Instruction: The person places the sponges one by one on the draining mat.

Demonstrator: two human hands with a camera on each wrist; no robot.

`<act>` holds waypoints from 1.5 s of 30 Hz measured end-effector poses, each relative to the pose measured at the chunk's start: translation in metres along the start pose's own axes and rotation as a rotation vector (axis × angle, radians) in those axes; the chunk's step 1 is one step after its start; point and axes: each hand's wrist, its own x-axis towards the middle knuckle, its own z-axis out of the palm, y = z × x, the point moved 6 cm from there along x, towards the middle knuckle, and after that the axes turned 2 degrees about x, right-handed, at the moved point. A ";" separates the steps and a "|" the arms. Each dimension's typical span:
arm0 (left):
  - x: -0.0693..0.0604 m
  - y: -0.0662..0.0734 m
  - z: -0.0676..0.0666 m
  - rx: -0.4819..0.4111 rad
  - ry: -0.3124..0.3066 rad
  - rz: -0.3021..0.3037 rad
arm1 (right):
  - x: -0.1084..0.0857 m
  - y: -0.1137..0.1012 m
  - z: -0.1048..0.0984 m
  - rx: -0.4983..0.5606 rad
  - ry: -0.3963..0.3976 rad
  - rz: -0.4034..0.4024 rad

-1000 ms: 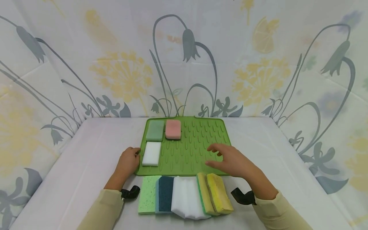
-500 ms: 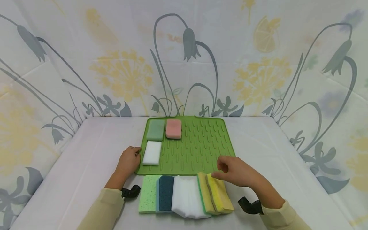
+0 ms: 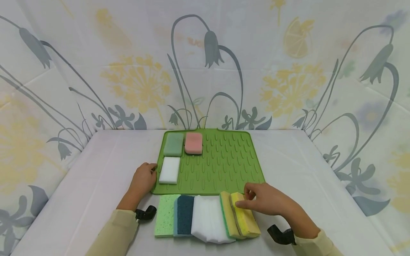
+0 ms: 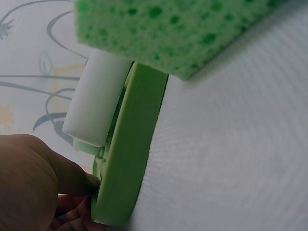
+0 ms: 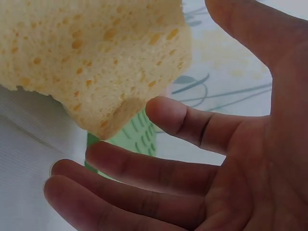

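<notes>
A green ribbed mat (image 3: 224,165) lies on the table. My left hand (image 3: 144,179) is at its left edge; in the left wrist view the thumb (image 4: 79,180) and curled fingers pinch the rim. My right hand (image 3: 270,200) hovers by the rightmost yellow sponge (image 3: 250,225), thumb over its top face. The right wrist view has that porous sponge (image 5: 110,62) beside spread, slightly bent fingers, not gripped. On the mat sit a grey-green sponge (image 3: 174,144), a pink sponge (image 3: 193,143) and a white sponge (image 3: 169,170).
Along the mat's front edge stand a light green sponge (image 3: 166,217), a dark blue scouring sponge (image 3: 185,216), white sponges (image 3: 209,220) and a yellow sponge with green backing (image 3: 231,217). A flowered cloth (image 3: 205,71) hangs behind the table.
My right hand has come down from over the mat's right side, toward me and slightly right, to the rightmost yellow sponge. The left hand stays at the mat's edge.
</notes>
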 end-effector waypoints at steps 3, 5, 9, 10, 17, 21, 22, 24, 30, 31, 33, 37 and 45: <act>0.000 0.000 0.001 0.001 0.001 0.000 | 0.000 0.001 0.002 0.007 -0.005 0.012; 0.000 0.001 0.001 0.001 0.000 -0.001 | 0.001 0.002 0.004 0.011 -0.009 0.014; 0.000 0.001 0.000 0.002 -0.002 -0.004 | 0.003 0.004 0.006 0.022 -0.008 0.004; -0.001 0.001 0.000 0.002 -0.003 -0.004 | 0.003 0.005 0.007 0.023 -0.006 0.002; -0.001 0.002 -0.001 -0.001 0.002 -0.007 | 0.005 0.006 0.007 0.023 0.006 -0.005; -0.001 0.000 0.000 0.001 0.006 -0.004 | 0.005 0.004 0.003 0.023 0.012 -0.015; -0.001 0.000 0.000 0.002 0.006 -0.005 | 0.005 0.003 0.002 0.024 0.017 -0.018; -0.001 -0.001 0.000 0.005 0.005 -0.004 | 0.006 0.002 -0.001 0.027 0.031 -0.021; -0.001 0.000 0.000 0.006 0.007 0.000 | 0.010 -0.003 -0.011 0.034 0.077 -0.053; -0.001 0.000 0.000 0.006 0.007 0.000 | 0.010 -0.004 -0.012 0.036 0.082 -0.059; -0.001 0.000 0.001 0.005 0.007 0.002 | 0.012 -0.006 -0.016 0.037 0.098 -0.069; 0.000 -0.001 0.001 0.003 0.005 0.001 | 0.019 -0.012 -0.022 0.036 0.135 -0.079; 0.001 -0.003 0.001 -0.007 0.001 -0.003 | 0.039 -0.025 -0.031 0.054 0.180 -0.059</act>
